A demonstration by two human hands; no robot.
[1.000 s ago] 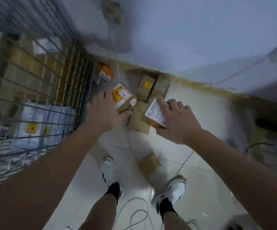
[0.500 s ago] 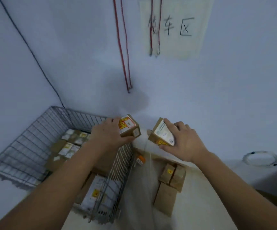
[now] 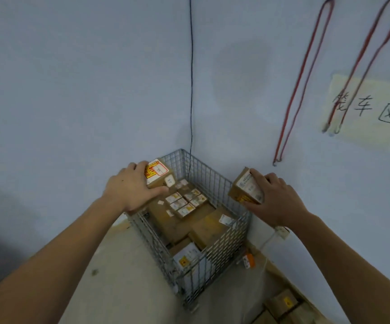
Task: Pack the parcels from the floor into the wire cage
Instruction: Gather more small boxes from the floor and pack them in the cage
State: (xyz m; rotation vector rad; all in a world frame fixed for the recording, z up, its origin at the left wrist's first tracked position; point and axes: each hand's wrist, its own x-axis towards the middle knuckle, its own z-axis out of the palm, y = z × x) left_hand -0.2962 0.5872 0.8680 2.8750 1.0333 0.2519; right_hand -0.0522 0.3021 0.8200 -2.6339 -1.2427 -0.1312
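Observation:
The wire cage point(image 3: 226, 244) stands in the room's corner, holding several brown cardboard parcels point(image 3: 189, 216) with white and yellow labels. My left hand point(image 3: 130, 190) grips a small brown parcel with a red and yellow label point(image 3: 160, 174) above the cage's far left rim. My right hand point(image 3: 275, 199) grips a second small parcel with a white printed label point(image 3: 245, 188), held tilted just outside the cage's right rim.
More brown parcels point(image 3: 285, 305) lie on the floor at the lower right. A small orange and white packet point(image 3: 249, 260) lies by the cage's right side. Red cords point(image 3: 292, 99) and a black cable point(image 3: 191, 73) hang on the blue wall, beside a paper sign point(image 3: 371, 108).
Both hands lifted their parcels from the floor pile up to cage height. The view swung left, so the cage now sits between my hands, with the left parcel over its rim.

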